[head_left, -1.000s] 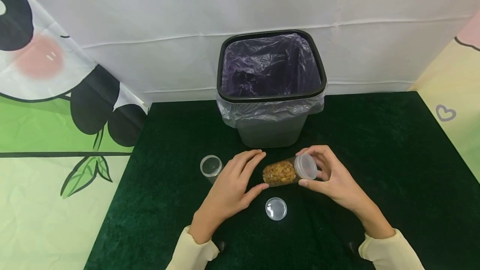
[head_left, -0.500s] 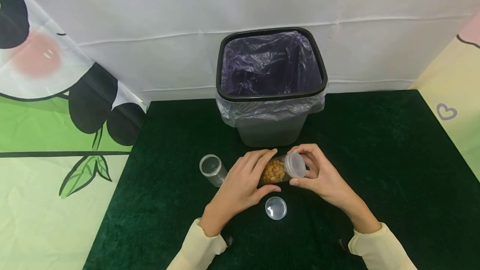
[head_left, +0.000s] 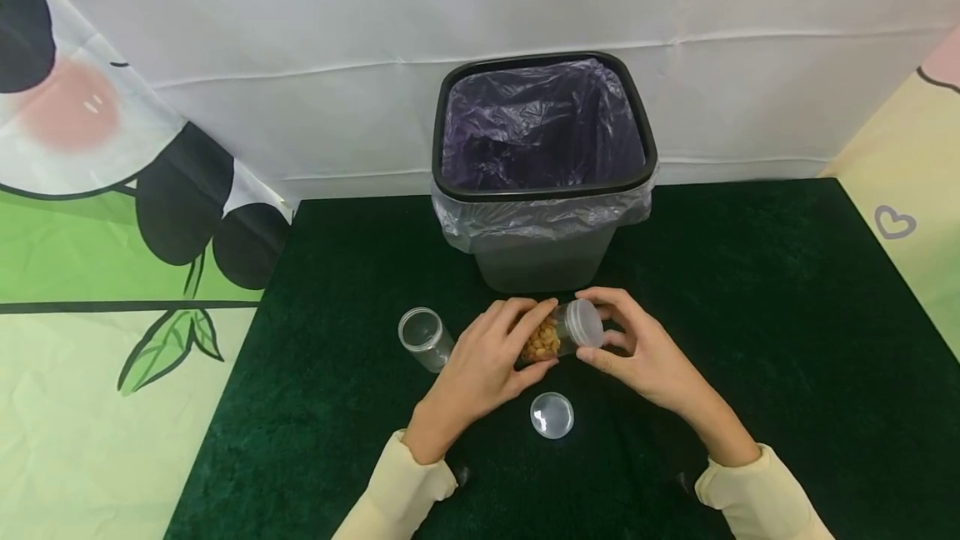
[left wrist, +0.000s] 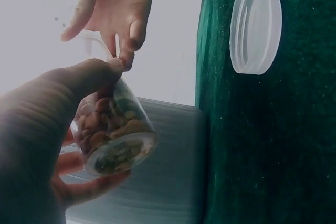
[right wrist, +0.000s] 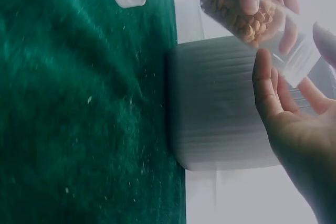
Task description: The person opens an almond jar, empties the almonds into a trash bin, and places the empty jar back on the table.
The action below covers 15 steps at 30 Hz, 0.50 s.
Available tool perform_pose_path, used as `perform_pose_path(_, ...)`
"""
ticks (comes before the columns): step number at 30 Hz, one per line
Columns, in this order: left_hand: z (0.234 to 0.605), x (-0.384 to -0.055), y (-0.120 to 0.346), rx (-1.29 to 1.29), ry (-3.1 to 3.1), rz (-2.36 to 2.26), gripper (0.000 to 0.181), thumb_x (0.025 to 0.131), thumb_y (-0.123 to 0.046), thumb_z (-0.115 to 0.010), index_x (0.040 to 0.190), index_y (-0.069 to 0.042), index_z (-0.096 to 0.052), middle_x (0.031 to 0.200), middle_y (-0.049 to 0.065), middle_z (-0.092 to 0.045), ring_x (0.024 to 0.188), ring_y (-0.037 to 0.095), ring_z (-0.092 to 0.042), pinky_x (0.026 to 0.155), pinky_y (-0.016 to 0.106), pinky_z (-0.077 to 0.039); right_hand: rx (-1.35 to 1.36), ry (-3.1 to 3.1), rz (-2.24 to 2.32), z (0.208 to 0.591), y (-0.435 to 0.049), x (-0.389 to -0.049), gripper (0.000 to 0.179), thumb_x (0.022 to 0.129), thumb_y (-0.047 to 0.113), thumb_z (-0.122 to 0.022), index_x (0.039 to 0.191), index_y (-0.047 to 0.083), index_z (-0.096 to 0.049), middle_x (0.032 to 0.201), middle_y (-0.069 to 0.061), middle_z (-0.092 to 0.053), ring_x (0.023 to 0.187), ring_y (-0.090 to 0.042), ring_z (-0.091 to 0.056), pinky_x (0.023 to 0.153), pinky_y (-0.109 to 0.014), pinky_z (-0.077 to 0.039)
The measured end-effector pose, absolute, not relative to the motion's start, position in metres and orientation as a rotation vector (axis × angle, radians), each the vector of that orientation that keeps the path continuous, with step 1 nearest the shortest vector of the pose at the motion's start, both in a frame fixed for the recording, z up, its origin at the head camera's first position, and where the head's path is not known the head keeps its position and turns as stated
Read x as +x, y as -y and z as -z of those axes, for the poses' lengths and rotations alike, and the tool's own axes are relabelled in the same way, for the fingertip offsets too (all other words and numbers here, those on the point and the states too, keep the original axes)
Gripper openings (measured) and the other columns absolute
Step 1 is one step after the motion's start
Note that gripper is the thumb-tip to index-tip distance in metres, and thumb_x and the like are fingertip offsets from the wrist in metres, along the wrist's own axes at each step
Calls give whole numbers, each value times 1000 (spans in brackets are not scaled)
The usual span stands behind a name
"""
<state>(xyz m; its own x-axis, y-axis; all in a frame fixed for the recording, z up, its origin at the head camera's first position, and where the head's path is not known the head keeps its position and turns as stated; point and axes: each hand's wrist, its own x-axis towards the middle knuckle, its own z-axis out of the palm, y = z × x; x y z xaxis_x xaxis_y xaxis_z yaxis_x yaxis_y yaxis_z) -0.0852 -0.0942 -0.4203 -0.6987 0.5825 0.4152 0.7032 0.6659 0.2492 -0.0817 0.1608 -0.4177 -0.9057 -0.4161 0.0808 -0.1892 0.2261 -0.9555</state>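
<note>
A clear plastic jar (head_left: 545, 340) partly filled with brown, nut-like pieces lies tilted between both hands in the head view. My left hand (head_left: 480, 357) grips its base end, thumb on the near side and fingers over the far side. At the other end, my right hand (head_left: 637, 348) has its thumb and fingers around the whitish screw lid (head_left: 584, 323). The left wrist view shows the jar's round bottom (left wrist: 122, 153) facing the camera and the pieces settled toward it. A loose clear lid (head_left: 552, 416) lies on the green cloth just in front of the jar.
A second clear jar (head_left: 426, 338), without a lid, stands left of my left hand, partly hidden by it. Behind the hands is a grey bin (head_left: 543, 265) with a black rim and purple liner. Dark green cloth (head_left: 337, 407) covers the table, backed by a white curtain (head_left: 337, 123).
My right hand has moved left with the filled jar. My left hand, apart from it a second ago, now grips its base end. The loose lid and the second jar have stayed put.
</note>
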Motion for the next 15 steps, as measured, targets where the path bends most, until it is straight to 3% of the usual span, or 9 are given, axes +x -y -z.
perform_pose_path(11,422,-88,94,-989,2540,440,77,87,-40,-84,154,-23,-48,133,3,-59,117,23,-60,94,39,-57,-448,-2374,1643,409,-158,-84,49,103,25,-68,146,17,-47,131,-18,-55,82,-30,-72,69,-40,-62)
perform_pose_path(15,421,-88,96,-1007,2500,459,75,86,-43,-85,151,-21,-53,129,3,-63,110,21,-65,91,35,-60,-480,-2341,1715,411,-156,-84,44,102,19,-68,142,12,-50,132,-14,-53,83,-26,-72,67,-35,-62)
